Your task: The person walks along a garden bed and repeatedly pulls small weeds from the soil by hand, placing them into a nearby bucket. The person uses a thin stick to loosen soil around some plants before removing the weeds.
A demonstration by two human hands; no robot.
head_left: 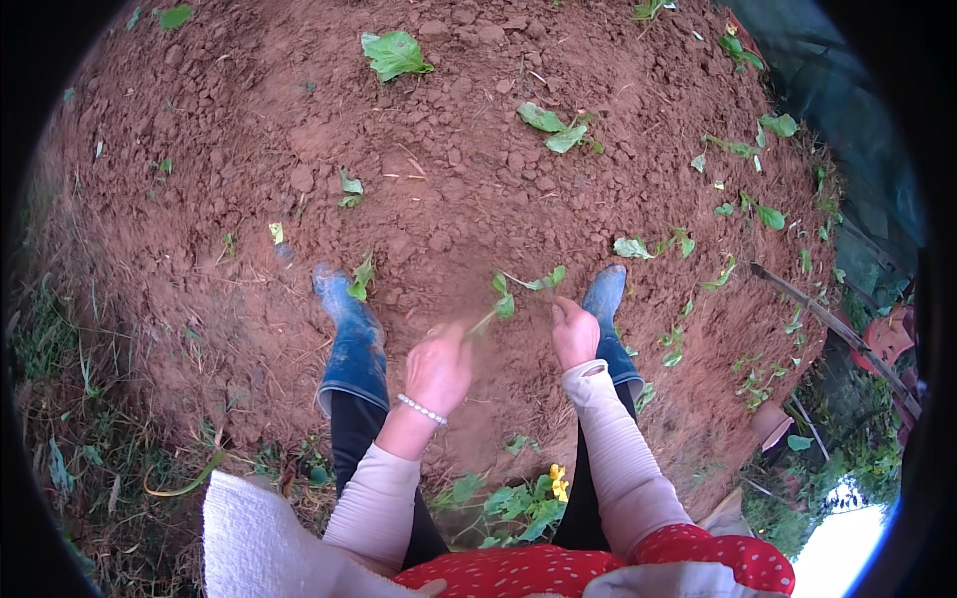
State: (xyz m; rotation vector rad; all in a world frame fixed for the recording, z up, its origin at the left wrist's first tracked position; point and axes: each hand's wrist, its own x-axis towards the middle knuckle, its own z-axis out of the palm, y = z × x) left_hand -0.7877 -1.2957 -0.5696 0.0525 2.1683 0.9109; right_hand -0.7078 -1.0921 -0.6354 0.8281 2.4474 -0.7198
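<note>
My left hand (pixel 439 369), with a beaded bracelet at the wrist, is closed and slightly smeared by motion. From its fingertips a thin-stemmed green seedling (pixel 503 304) sticks out toward the middle. My right hand (pixel 575 334) is closed in a pinch just beside the seedling's leaves; whatever lies between its fingers is hidden. Both hands hover above reddish-brown soil (pixel 449 199), between my blue rubber boots (pixel 355 339). Below the hands, between my legs, lies a bunch of leafy greens (pixel 518 506) with a yellow flower (pixel 558 482) beside it.
Loose leafy seedlings (pixel 563 130) are scattered over the soil, many toward the right. A single broad leaf (pixel 396 55) lies at the far side. Grass (pixel 90 439) borders the left. A wooden pole (pixel 827 319), dark netting (pixel 847 130) and a reddish object (pixel 887 339) stand along the right edge.
</note>
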